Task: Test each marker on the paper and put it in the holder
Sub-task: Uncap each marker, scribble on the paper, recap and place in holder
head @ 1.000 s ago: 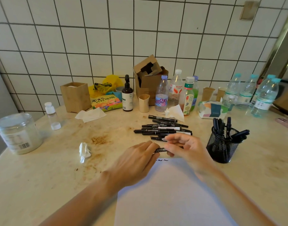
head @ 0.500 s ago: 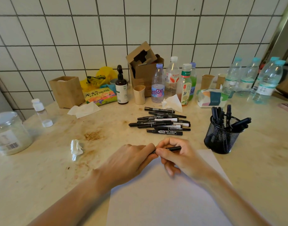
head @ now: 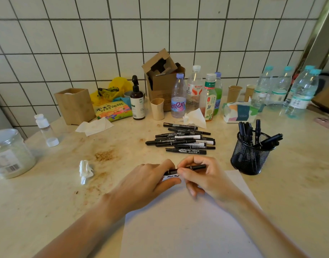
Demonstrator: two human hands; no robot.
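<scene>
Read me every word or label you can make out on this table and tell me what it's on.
"TISSUE": on the tissue pack.
"Watsons": on the clear bottle.
"anten", partly cut off: on the purple-cap bottle.
"东方树叶": on the tea bottle.
"不生气 好好抱誌": on the yellow packet, last characters unsure.
Marker pile, brown bottle and jar: print too small to read.

**Open lane to the holder**

Bare beige stone worktop lay between the white paper sheet and the black wire-mesh holder. The heap of black markers blocked the far side; markers crowded the holder's mouth.
</scene>
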